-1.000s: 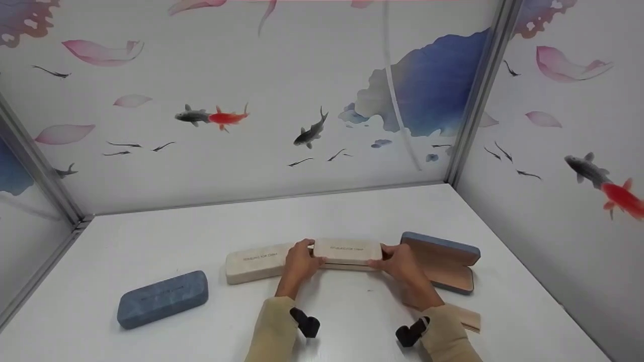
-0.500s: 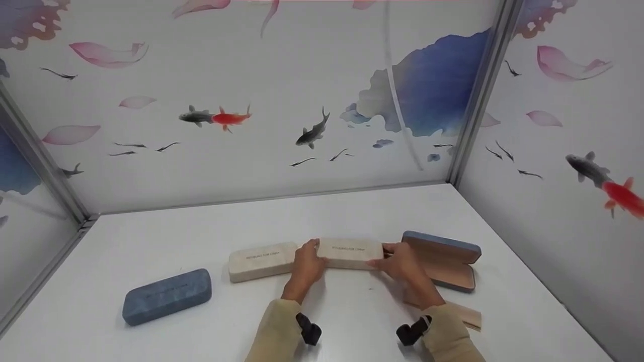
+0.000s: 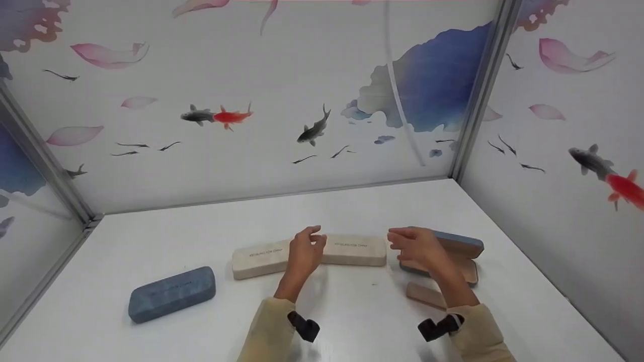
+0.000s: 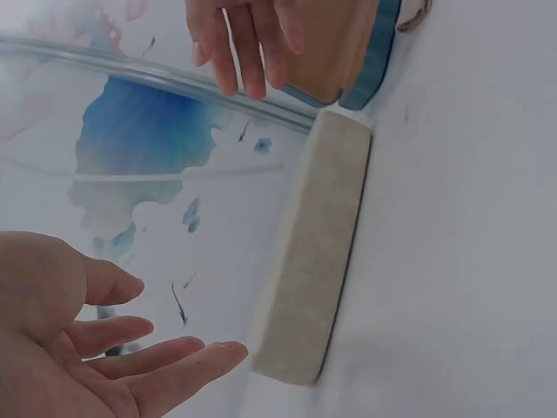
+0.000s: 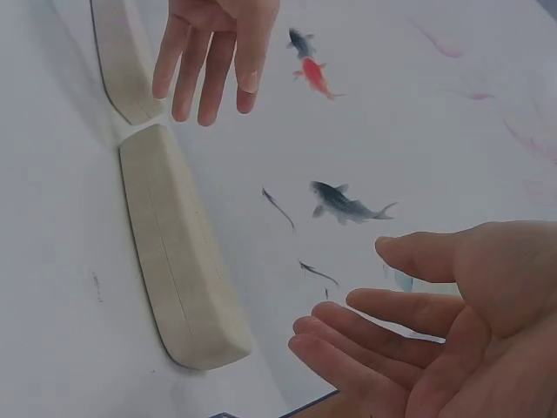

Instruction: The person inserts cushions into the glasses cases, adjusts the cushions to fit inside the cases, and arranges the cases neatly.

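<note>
Right-hand cream glasses case [image 3: 354,250]: lying closed on white table [image 3: 352,314] | left hand [image 3: 305,253]: hovering near its left end, fingers spread | right hand [image 3: 420,247]: hovering off its right end, fingers spread, partly hiding raised-lid blue glasses case [image 3: 462,244]

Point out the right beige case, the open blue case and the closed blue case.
Right beige case [image 3: 354,247]: head view, printed top face.
Open blue case [image 3: 460,244]: head view, blue part of raised lid.
Closed blue case [image 3: 172,293]: head view, top of lid.

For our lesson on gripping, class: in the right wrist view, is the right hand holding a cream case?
No: a visible gap separates the right hand from the nearer cream case.
</note>
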Available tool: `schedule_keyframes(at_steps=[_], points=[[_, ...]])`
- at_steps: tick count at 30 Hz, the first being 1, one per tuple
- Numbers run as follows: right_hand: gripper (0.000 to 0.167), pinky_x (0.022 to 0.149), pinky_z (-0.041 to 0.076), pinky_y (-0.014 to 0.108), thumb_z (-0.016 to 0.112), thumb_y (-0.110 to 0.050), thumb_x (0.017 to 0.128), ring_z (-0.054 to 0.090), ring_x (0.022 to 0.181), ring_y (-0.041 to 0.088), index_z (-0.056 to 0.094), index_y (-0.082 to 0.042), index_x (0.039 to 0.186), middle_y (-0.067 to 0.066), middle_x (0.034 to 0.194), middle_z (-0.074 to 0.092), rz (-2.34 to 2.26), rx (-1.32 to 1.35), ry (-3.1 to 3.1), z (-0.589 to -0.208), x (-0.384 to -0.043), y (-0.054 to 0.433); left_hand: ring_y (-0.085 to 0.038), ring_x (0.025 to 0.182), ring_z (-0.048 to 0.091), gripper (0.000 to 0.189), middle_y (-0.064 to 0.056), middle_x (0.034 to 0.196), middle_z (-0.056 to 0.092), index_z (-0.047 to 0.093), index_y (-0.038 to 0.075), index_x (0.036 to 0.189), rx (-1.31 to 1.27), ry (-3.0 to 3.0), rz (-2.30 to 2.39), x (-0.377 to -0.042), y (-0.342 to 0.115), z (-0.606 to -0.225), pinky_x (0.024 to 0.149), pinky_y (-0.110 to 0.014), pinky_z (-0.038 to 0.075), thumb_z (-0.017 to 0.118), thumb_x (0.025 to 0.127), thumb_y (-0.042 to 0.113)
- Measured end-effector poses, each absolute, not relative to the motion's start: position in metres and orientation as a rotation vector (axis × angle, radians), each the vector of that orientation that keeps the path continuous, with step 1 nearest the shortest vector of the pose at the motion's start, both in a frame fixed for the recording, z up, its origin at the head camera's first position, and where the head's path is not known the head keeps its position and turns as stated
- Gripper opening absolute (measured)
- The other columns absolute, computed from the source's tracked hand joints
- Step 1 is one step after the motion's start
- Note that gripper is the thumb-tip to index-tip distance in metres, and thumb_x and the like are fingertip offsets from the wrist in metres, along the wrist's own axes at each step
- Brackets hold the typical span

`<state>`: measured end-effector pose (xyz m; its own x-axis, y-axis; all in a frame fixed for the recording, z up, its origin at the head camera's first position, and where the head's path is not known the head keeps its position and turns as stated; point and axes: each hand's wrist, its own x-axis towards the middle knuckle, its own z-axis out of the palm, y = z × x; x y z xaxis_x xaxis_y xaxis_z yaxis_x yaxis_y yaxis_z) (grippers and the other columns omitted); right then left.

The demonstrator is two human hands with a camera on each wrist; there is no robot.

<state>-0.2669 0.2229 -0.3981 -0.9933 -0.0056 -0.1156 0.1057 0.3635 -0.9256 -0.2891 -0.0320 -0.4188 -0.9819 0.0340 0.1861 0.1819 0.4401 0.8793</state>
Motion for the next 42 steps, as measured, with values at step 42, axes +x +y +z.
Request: schedule_keyframes(at_steps=[42], points=[[0.053,0.079,0.061,0.03,0.072,-0.031,0.093,0.07,0.098,0.014,0.06,0.005,0.131,0.01,0.117,0.073,-1.536,0.225,2.669,-0.423,-0.181,0.351,-0.023,0.078,0.076,0.025,-0.012,0.095,0.077,0.074,0.0,0.105,-0.167,-2.58,-2.071,-0.247,0.083,-0.439,0.064,-0.03,0.061,0.073,0.092,0.022]])
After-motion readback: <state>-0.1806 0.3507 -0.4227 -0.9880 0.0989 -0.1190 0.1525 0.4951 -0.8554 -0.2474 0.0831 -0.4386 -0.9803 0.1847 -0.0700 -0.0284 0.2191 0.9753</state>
